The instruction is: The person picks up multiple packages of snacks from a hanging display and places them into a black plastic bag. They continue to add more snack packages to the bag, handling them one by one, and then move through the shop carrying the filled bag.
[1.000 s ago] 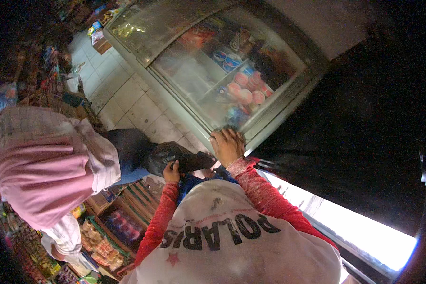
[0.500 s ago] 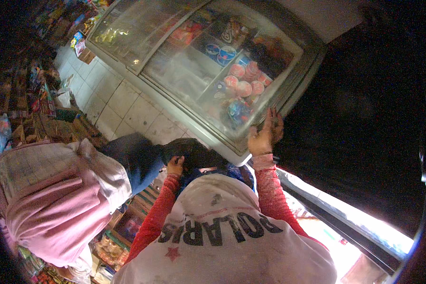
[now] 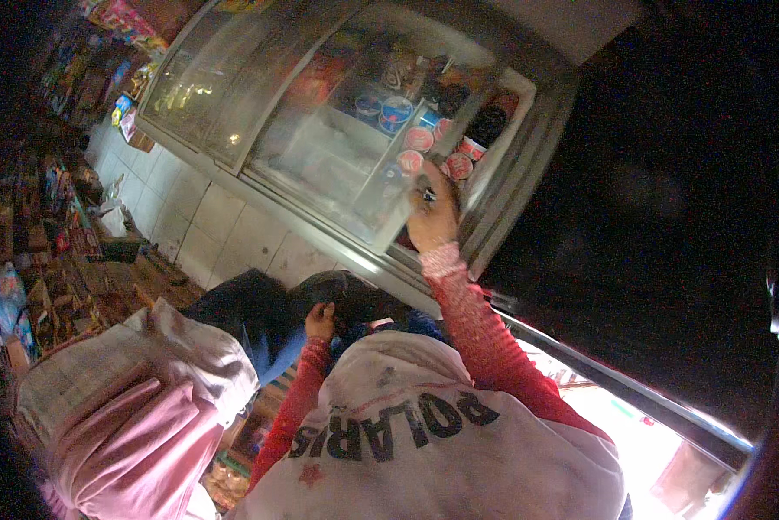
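My right hand (image 3: 434, 211) is closed on the right edge of a sliding glass lid (image 3: 320, 139) on a chest freezer (image 3: 528, 165). Dark and light detail shows by its fingers, too small to name. Through the gap right of the lid, a red-and-white tub (image 3: 458, 165) shows close to my fingertips, with others nearby. Blue-and-white tubs (image 3: 396, 112) lie under the frosted glass. Low in front of my body, my left hand (image 3: 320, 322) is closed beside dark cloth (image 3: 342, 293); whatever its curled fingers hold is hidden.
Another person in a pink and white top (image 3: 138, 399) stands close at my left. Crowded goods (image 3: 69, 208) line the far left, past pale floor tiles (image 3: 194, 212). Right of the freezer it is very dark. Bright light comes in at the lower right.
My right hand has moved left, and the glass lid has slid left with it, opening a gap at the freezer's right side. My left hand stays low and closed.
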Action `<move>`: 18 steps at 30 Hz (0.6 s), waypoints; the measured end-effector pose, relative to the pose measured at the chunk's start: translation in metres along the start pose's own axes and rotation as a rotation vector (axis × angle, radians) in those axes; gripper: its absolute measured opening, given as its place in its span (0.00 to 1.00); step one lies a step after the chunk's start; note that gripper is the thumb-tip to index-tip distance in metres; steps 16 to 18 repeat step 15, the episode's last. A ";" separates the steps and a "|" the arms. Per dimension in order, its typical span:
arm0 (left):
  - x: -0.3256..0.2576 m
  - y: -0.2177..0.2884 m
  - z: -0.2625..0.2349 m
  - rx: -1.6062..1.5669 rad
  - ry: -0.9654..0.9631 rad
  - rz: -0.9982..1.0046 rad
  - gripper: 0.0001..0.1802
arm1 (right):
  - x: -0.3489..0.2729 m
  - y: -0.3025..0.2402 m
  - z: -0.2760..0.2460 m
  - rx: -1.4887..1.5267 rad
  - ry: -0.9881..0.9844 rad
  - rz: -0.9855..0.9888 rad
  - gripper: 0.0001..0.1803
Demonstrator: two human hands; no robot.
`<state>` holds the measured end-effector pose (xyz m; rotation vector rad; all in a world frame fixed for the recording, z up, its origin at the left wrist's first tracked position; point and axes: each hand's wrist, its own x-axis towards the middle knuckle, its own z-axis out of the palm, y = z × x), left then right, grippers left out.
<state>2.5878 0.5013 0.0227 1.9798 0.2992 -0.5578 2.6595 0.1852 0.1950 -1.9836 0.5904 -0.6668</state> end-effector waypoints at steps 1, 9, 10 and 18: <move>0.002 -0.010 -0.001 -0.062 0.022 0.010 0.19 | 0.008 -0.008 0.010 0.035 -0.043 0.034 0.27; 0.001 0.024 -0.013 -0.301 0.080 -0.073 0.24 | 0.072 -0.020 0.107 -0.063 -0.141 -0.008 0.24; 0.002 0.023 -0.014 -0.328 0.098 -0.034 0.23 | 0.079 -0.012 0.121 -0.090 -0.106 -0.111 0.23; 0.008 0.032 -0.021 -0.266 0.224 0.105 0.28 | 0.112 -0.002 0.127 0.156 -0.110 -0.108 0.21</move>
